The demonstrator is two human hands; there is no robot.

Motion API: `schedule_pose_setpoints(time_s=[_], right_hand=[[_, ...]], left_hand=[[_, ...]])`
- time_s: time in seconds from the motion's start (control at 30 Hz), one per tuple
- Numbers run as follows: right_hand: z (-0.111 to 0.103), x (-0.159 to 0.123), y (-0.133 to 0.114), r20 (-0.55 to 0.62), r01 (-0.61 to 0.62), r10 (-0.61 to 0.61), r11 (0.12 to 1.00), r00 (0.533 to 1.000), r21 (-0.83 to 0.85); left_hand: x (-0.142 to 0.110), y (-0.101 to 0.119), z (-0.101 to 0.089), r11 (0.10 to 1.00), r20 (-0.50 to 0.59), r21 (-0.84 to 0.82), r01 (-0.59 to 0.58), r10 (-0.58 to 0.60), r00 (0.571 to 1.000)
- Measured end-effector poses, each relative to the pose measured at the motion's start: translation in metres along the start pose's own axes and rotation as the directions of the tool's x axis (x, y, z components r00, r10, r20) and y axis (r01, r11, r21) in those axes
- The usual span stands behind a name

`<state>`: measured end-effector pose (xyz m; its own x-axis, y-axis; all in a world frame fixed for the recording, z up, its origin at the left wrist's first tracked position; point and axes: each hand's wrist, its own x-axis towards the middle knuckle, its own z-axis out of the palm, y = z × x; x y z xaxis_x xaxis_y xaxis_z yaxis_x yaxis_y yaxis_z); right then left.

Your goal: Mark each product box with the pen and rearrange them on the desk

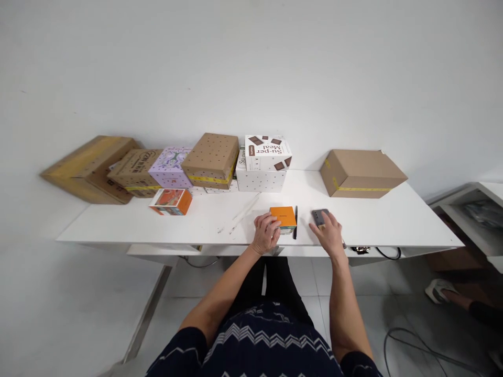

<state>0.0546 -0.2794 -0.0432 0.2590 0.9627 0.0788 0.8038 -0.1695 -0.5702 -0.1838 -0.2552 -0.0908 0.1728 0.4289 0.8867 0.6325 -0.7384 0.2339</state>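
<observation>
My left hand (265, 233) curls against the left side of a small orange box (283, 212), with its fingers bent over the box's edge. The box stands on the white table. Just right of it lies a thin black pen-like stick (296, 222), near the front edge. My right hand (330, 233) is over a dark grey smartphone (316, 215) that lies on the table. Its thumb and fingers are apart, the fingertips at the phone, and part of the phone is hidden under them.
Along the wall stand several cartons, among them a purple box (171, 166), a brown dotted box (210, 157) and a white box with chocolate pictures (267, 152). An orange-red box (171, 202) lies at left, a brown carton (359, 173) at right. Someone's shoe (440, 289) shows at right.
</observation>
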Motion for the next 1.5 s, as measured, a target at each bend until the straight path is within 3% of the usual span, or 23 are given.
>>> schedule_pose_setpoints(time_s=[0.07, 0.13, 0.23, 0.33, 0.4, 0.47, 0.53, 0.6, 0.7, 0.83, 0.97, 1.1, 1.17, 1.2, 1.27, 1.33, 1.4, 1.5], right_hand=[[-0.007, -0.001, -0.020, 0.179, 0.151, -0.199, 0.956, 0.964, 0.250], [-0.007, -0.001, -0.042, 0.303, 0.229, -0.361, 0.890, 0.882, 0.395], [0.003, 0.006, -0.068, 0.347, 0.326, -0.466, 0.860, 0.814, 0.392], [0.011, 0.017, -0.078, 0.346, 0.337, -0.484, 0.849, 0.803, 0.406], [0.010, 0.028, -0.076, 0.289, 0.321, -0.471, 0.839, 0.834, 0.440], [0.005, 0.045, -0.069, 0.152, 0.311, -0.415, 0.838, 0.897, 0.449], [-0.001, 0.069, -0.058, -0.007, 0.271, -0.297, 0.863, 0.955, 0.426], [-0.005, 0.096, -0.046, -0.139, 0.189, -0.147, 0.910, 0.979, 0.369], [-0.005, 0.136, -0.029, -0.279, 0.042, 0.036, 0.963, 0.960, 0.267], [0.005, 0.168, -0.012, -0.327, -0.070, 0.145, 0.970, 0.934, 0.232], [0.016, 0.176, -0.011, -0.391, -0.084, 0.167, 0.972, 0.905, 0.221], [0.019, 0.171, -0.038, -0.462, 0.036, 0.069, 0.976, 0.884, 0.215], [0.018, 0.168, -0.063, -0.387, 0.111, 0.009, 0.952, 0.922, 0.286], [0.017, 0.168, -0.078, -0.294, 0.119, -0.009, 0.927, 0.956, 0.356], [0.015, 0.170, -0.107, -0.040, -0.022, 0.051, 0.844, 0.998, 0.537], [0.013, 0.174, -0.133, 0.143, -0.144, 0.070, 0.778, 0.987, 0.612], [0.010, 0.178, -0.153, 0.223, -0.182, 0.049, 0.754, 0.974, 0.631], [0.006, 0.177, -0.170, 0.222, -0.173, 0.024, 0.711, 0.975, 0.682]], left_hand=[[0.000, 0.000, 0.000, 1.000, 0.007, -0.003, 0.001, -0.001, 1.000], [-0.001, 0.000, 0.000, 1.000, 0.012, -0.011, 0.002, -0.002, 1.000], [-0.003, 0.000, 0.000, 1.000, 0.011, -0.022, 0.017, -0.017, 1.000], [-0.006, -0.002, 0.000, 0.992, -0.020, -0.086, 0.096, -0.098, 0.995], [-0.008, -0.005, 0.000, 0.965, -0.066, -0.155, 0.214, -0.226, 0.972], [-0.009, -0.009, 0.001, 0.913, -0.109, -0.206, 0.351, -0.378, 0.919], [-0.010, -0.013, 0.004, 0.867, -0.123, -0.225, 0.445, -0.478, 0.870], [-0.011, -0.015, 0.007, 0.857, -0.089, -0.218, 0.467, -0.494, 0.865], [-0.011, -0.016, 0.009, 0.881, -0.031, -0.181, 0.437, -0.450, 0.893], [-0.010, -0.016, 0.009, 0.902, -0.032, -0.136, 0.410, -0.417, 0.908], [-0.009, -0.015, 0.008, 0.909, -0.023, -0.110, 0.403, -0.408, 0.913], [-0.009, -0.016, 0.009, 0.902, -0.014, -0.118, 0.415, -0.419, 0.908], [-0.010, -0.017, 0.009, 0.900, -0.008, -0.130, 0.416, -0.421, 0.907], [-0.010, -0.017, 0.009, 0.899, -0.008, -0.134, 0.417, -0.422, 0.906], [-0.011, -0.017, 0.009, 0.897, -0.010, -0.129, 0.422, -0.426, 0.904], [-0.011, -0.018, 0.009, 0.899, -0.011, -0.119, 0.421, -0.425, 0.905], [-0.011, -0.018, 0.008, 0.902, -0.008, -0.112, 0.417, -0.420, 0.907], [-0.011, -0.018, 0.008, 0.898, 0.004, -0.110, 0.426, -0.428, 0.904]])
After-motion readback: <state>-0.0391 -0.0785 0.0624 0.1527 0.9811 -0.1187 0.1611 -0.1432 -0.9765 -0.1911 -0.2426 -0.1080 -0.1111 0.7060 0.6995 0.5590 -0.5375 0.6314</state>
